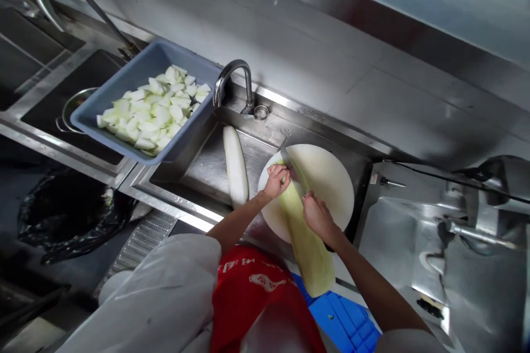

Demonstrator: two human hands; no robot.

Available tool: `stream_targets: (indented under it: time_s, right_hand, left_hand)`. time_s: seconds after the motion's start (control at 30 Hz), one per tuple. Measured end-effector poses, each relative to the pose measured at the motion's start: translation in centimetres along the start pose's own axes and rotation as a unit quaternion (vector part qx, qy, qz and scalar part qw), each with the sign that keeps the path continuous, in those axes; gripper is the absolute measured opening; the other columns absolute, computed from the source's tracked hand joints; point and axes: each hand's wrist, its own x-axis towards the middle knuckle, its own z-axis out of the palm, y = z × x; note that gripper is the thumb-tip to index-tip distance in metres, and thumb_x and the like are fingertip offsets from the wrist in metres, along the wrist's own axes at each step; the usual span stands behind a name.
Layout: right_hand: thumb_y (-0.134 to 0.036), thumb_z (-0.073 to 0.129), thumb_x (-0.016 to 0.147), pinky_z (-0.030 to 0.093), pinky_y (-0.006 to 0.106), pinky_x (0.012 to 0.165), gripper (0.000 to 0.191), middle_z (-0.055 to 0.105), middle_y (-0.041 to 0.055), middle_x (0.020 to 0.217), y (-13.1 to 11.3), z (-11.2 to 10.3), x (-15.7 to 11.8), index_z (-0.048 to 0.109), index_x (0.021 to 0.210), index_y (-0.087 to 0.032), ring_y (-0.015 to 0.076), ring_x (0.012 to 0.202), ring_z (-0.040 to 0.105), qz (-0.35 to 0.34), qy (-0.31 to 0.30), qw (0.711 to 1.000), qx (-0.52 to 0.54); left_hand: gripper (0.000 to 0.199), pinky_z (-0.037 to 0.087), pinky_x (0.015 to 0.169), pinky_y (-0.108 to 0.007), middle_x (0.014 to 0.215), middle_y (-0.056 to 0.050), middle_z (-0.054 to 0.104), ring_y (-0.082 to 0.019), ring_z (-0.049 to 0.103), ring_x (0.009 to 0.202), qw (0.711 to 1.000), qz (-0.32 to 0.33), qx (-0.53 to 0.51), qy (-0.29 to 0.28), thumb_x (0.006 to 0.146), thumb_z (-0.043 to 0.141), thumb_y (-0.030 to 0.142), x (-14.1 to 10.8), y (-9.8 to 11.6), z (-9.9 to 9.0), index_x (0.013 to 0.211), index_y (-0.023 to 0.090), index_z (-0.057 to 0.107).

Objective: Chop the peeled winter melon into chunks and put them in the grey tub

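A long, peeled pale-green gourd piece (pixel 312 262), which looks like winter melon, lies across the round white cutting board (pixel 337 176), and its near end sticks out past the board's edge. My left hand (pixel 276 182) presses on the far part of the piece with curled fingers. Closed around a knife handle is my right hand (pixel 318 214). The knife blade (pixel 292 164) stands against the gourd just right of my left fingers. How deep the edge has gone cannot be made out.
Left of the board, a whitish peeled gourd (pixel 236 168) lies in the steel sink (pixel 202 162) below a faucet (pixel 248 80). A blue-grey tub (pixel 111 88) holds many cut chunks (pixel 153 113). A black-lined bin (pixel 70 215) stands lower left; steel equipment (pixel 397 226) is at right.
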Motion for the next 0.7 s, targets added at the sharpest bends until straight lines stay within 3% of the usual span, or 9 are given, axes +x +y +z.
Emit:
stream_targets:
  time_s: [0.2,0.33,0.53,0.7]
  right_hand:
    - [-0.022,0.027,0.109,0.048,0.028,0.083,0.035,0.073,0.0188,0.107,-2.1,2.4,6.6,0.056,0.123,-0.008,0.0257,0.102,0.071,0.011,0.020,0.999,0.029]
    - [-0.025,0.026,0.109,0.048,0.030,0.082,0.037,0.073,0.0191,0.107,-2.0,3.4,8.2,0.056,0.124,-0.009,0.0269,0.099,0.072,0.018,0.036,0.999,0.035]
    - [-0.022,0.030,0.108,0.046,0.029,0.081,0.032,0.072,0.0198,0.108,-1.2,0.5,6.6,0.057,0.120,-0.009,0.0269,0.102,0.070,-0.021,0.009,1.000,0.007]
    - [-0.021,0.034,0.108,0.043,0.028,0.078,0.026,0.072,0.0185,0.101,1.3,-0.3,0.4,0.057,0.114,-0.011,0.0254,0.102,0.070,-0.010,-0.041,0.999,-0.029]
  left_hand:
    - [0.023,0.038,0.095,-0.042,0.109,-0.010,0.068,-0.022,0.058,0.105,0.998,0.048,-0.026,0.029,0.100,0.048,0.029,-0.1,-1.2,0.4,0.096,0.019,0.069]
    - [0.022,0.038,0.095,-0.041,0.107,-0.009,0.068,-0.021,0.059,0.102,0.997,0.065,-0.034,0.037,0.101,0.049,0.030,-0.1,-1.6,0.7,0.096,0.019,0.068]
    - [0.022,0.036,0.097,-0.041,0.108,-0.009,0.068,-0.021,0.059,0.105,0.998,0.053,-0.030,0.032,0.101,0.050,0.031,0.1,-1.5,0.9,0.099,0.019,0.069]
    - [0.022,0.035,0.100,-0.042,0.109,-0.009,0.068,-0.022,0.059,0.107,0.999,0.037,-0.020,0.024,0.100,0.050,0.029,0.1,-1.4,0.8,0.098,0.020,0.070]
